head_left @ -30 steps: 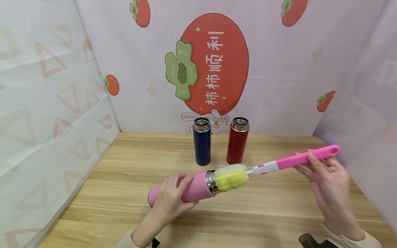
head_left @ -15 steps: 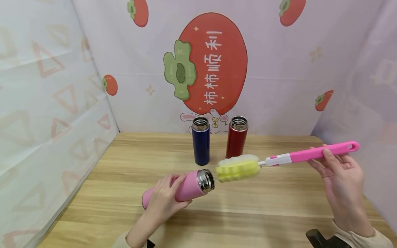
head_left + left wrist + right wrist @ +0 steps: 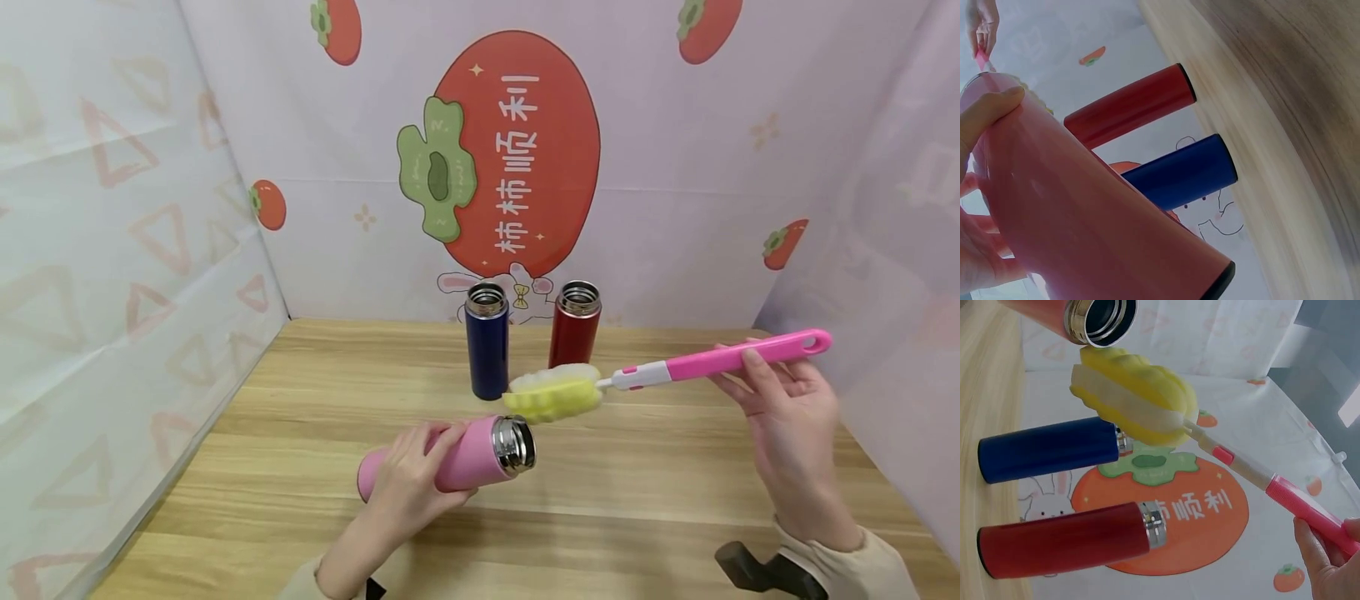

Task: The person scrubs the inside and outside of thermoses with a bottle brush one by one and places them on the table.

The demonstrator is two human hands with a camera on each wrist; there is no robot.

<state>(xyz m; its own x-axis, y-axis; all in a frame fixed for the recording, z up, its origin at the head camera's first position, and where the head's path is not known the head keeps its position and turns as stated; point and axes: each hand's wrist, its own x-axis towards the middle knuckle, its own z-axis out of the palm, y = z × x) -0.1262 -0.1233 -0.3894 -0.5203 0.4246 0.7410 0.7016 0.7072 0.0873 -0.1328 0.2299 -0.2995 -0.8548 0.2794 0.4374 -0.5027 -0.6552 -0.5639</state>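
Note:
My left hand (image 3: 415, 487) grips a pink thermos bottle (image 3: 472, 457), tilted with its uncapped steel mouth (image 3: 515, 446) facing right. In the left wrist view, thumb and fingers wrap the pink body (image 3: 1091, 200). My right hand (image 3: 787, 417) pinches the pink handle (image 3: 720, 360) of a bottle brush between thumb and fingers. Its yellow and white sponge head (image 3: 553, 393) is outside the bottle, just above and beyond the mouth. The right wrist view shows the sponge (image 3: 1135, 400) beside the steel rim (image 3: 1085, 322).
A blue bottle (image 3: 487, 350) and a red bottle (image 3: 576, 333) stand upright and uncapped toward the back of the wooden table (image 3: 315, 400). The sponge overlaps the red one's base in the head view. Printed cloth (image 3: 660, 167) hangs behind and at both sides.
The sponge, at the pink bottle's mouth a second ago, came away to the right, then swung back left and higher. The pink bottle shifted slightly left and back; both hands keep their hold.

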